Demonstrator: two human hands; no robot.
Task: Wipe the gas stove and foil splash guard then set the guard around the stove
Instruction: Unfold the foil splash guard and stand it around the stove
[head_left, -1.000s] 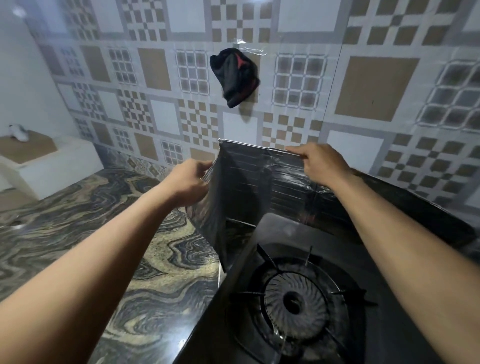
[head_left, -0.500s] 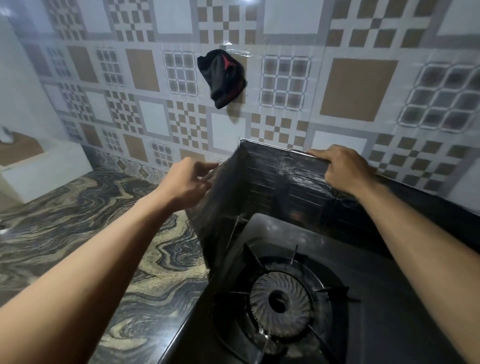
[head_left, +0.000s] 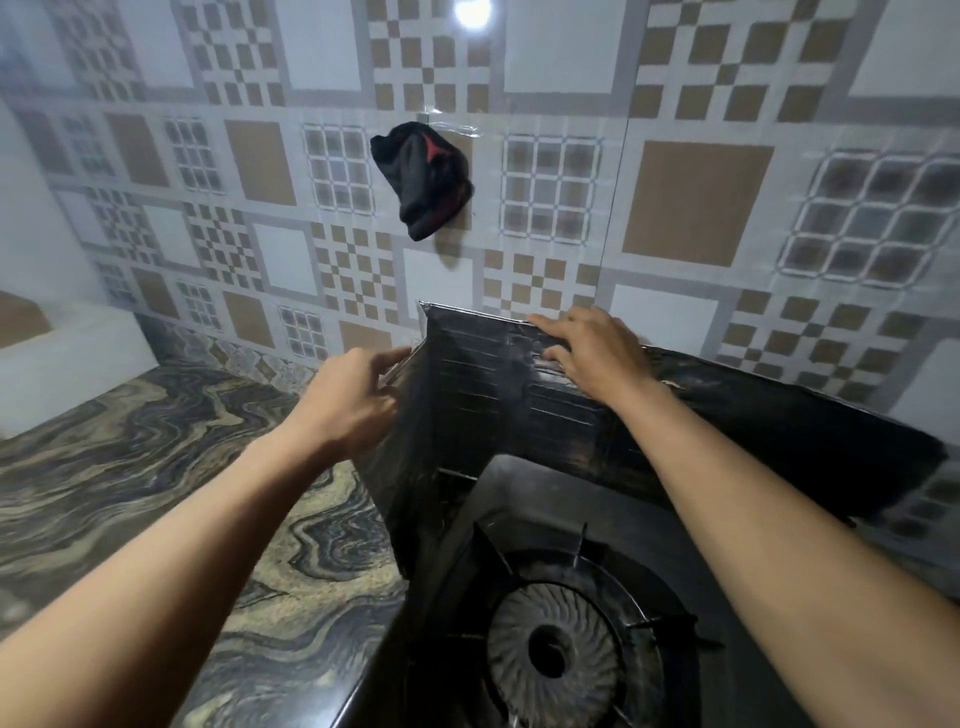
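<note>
Marbled counter (head_left: 156, 467) | one gas stove (head_left: 519, 499), one burner (head_left: 553, 660) | one foil splash guard (head_left: 483, 384) upright | left hand (head_left: 345, 400) pinching side panel | right hand (head_left: 592, 353) flat, fingers spread, on back panel | one dark cloth (head_left: 423, 179) on wall

foil splash guard (head_left: 483, 395): dark, upright, folded around | gas stove (head_left: 561, 623): black
</note>
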